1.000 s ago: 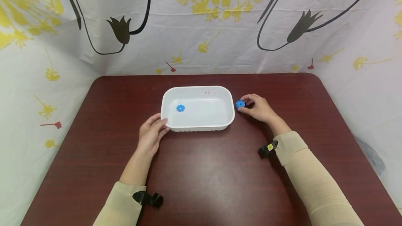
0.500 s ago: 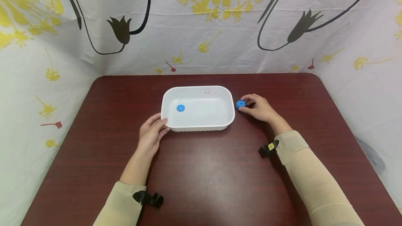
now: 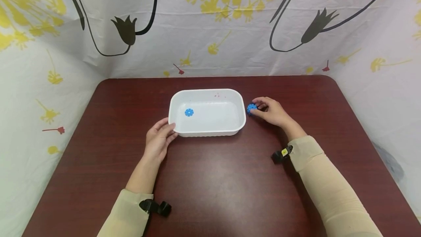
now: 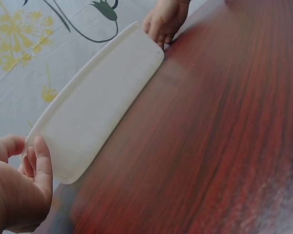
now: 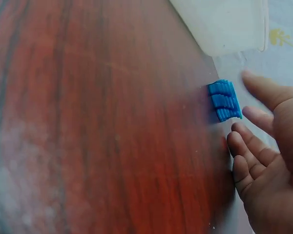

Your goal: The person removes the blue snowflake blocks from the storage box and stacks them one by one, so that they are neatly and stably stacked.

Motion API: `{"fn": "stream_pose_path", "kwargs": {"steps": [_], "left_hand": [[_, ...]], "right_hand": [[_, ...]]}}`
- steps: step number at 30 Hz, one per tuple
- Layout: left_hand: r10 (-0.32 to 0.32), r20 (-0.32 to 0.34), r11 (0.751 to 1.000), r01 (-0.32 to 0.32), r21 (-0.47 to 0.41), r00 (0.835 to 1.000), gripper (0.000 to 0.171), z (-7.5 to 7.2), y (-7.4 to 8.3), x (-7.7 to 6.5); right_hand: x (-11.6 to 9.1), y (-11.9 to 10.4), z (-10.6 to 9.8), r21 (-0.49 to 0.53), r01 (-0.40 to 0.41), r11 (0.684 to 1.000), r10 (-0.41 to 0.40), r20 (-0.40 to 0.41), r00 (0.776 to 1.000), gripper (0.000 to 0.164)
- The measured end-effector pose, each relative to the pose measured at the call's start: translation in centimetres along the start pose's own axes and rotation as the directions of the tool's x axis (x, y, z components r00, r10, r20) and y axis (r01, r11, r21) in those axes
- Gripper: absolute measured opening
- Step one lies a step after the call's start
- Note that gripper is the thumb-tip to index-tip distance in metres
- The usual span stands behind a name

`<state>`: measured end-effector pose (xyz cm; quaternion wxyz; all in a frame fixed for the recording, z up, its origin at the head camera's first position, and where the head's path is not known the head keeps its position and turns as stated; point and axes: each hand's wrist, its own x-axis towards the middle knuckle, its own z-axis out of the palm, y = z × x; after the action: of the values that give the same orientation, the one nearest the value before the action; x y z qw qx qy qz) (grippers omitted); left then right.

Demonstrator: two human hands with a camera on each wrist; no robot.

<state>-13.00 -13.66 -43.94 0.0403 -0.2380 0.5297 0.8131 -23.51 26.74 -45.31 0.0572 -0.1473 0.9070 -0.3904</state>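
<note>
A white plastic tray (image 3: 210, 132) stands on the table, with one blue notched plastic disc (image 3: 189, 112) lying flat inside it on the left. My left hand (image 3: 159, 140) holds the tray's near left corner, thumb over the rim and fingers against the outer wall. Just right of the tray, a short stack of blue notched discs (image 5: 224, 101) rests on the table. Over that stack is my right hand (image 3: 271, 112); its thumb covers part of the top disc in the head view. In the right wrist view, thumb and forefinger are spread a little apart from the stack.
The dark red wooden table (image 3: 210, 182) extends around the tray. A white cloth with printed flowers (image 3: 243, 54) hangs behind it and at both sides. Black wrist cameras (image 3: 279, 156) sit at both sleeve cuffs.
My right thumb has shifted from the near edge of the stack to over its top disc. The left hand and the tray have stayed in place.
</note>
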Motion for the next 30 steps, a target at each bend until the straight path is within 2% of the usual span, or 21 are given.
{"fn": "stream_pose_path", "kwargs": {"steps": [5, 9, 12, 22, 30], "left_hand": [[-0.002, -0.001, 1.0, 0.002, 0.005, 1.0, 0.042, -0.1, 0.0, 0.0], [-0.006, -0.008, 1.0, 0.006, 0.002, 1.0, 0.042, -0.1, 0.0, 0.0], [-0.006, -0.009, 1.0, 0.006, 0.0, 1.0, 0.041, -0.2, 0.0, 0.0], [0.007, 0.006, 1.0, -0.006, -0.013, 1.0, 0.044, 0.0, 0.1, -0.1], [0.004, 0.005, 1.0, -0.004, 0.001, 1.0, 0.046, 0.0, 0.0, -0.1]], "right_hand": [[0.4, -0.9, -0.4, 0.06, -0.019, 0.998, 0.025, -0.104, 0.994, 0.041], [1.1, -2.9, -0.7, 0.101, 0.031, 0.994, -0.011, -0.188, 0.982, 0.038], [1.7, -4.9, -0.6, 0.131, 0.091, 0.987, -0.062, -0.21, 0.976, 0.034], [3.6, -10.4, 2.3, 0.116, 0.229, 0.966, -0.21, -0.154, 0.965, 0.029], [4.9, -12.6, 5.5, 0.096, 0.304, 0.948, -0.3, -0.054, 0.952, 0.03]]}}
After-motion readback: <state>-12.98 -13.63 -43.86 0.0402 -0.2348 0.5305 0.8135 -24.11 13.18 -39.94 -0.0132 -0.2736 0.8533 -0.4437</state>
